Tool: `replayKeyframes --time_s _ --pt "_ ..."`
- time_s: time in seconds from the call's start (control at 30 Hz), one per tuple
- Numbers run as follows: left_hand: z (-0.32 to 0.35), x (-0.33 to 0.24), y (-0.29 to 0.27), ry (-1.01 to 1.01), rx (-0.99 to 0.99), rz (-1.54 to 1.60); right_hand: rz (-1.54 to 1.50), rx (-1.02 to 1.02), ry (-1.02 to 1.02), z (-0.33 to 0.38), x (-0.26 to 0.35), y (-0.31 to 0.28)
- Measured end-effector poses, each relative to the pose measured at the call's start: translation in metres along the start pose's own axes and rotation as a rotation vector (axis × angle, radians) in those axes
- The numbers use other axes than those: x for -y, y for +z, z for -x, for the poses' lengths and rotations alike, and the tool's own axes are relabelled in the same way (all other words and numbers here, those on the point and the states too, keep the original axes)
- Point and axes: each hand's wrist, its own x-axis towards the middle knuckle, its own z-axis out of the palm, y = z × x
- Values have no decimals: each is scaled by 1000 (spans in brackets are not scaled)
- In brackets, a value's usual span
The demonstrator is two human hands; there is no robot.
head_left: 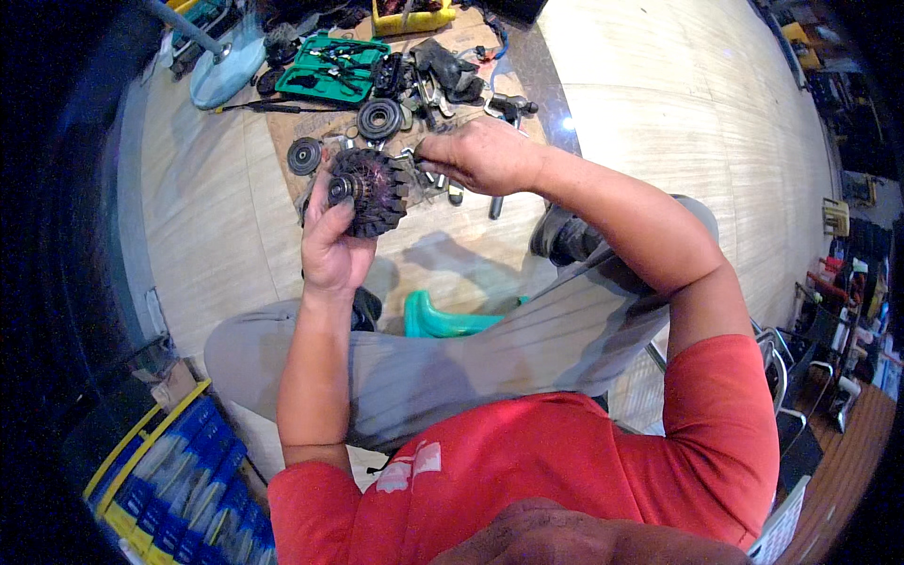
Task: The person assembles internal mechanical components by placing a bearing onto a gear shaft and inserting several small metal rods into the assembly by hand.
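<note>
Left hand (pixel 331 247) raised, fingers wrapped round a dark, round, copper-wound metal stator (pixel 370 191) — held firmly from below. Right hand (pixel 478 155) reaches across, fingertips pinched at the stator's right edge. Beneath: pale tiled floor (pixel 202 221), brown cardboard sheet (pixel 292 127), open green plastic tool case (pixel 331 68), black pulley (pixel 379 119).

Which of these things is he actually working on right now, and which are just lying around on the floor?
In hand:
left hand holds the round copper-wound motor part
right hand touches its edge

Lying about:
green tool case
black pulley
small black disc
yellow tray
teal stool
</note>
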Motion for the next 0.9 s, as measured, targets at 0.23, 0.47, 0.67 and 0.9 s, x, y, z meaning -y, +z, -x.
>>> replayKeyframes --time_s 0.23,0.47,0.67,0.9 --pt "-3 -1 -7 -35 -46 49 52 95 52 -1 1 -3" --pt "-6 -6 -8 -40 -13 47 -68 68 41 5 -11 1" --pt "-5 -2 3 -66 -15 -122 -215 92 119 8 -9 -6" --pt "-6 5 14 -86 -6 -274 -491 36 114 5 4 -9"
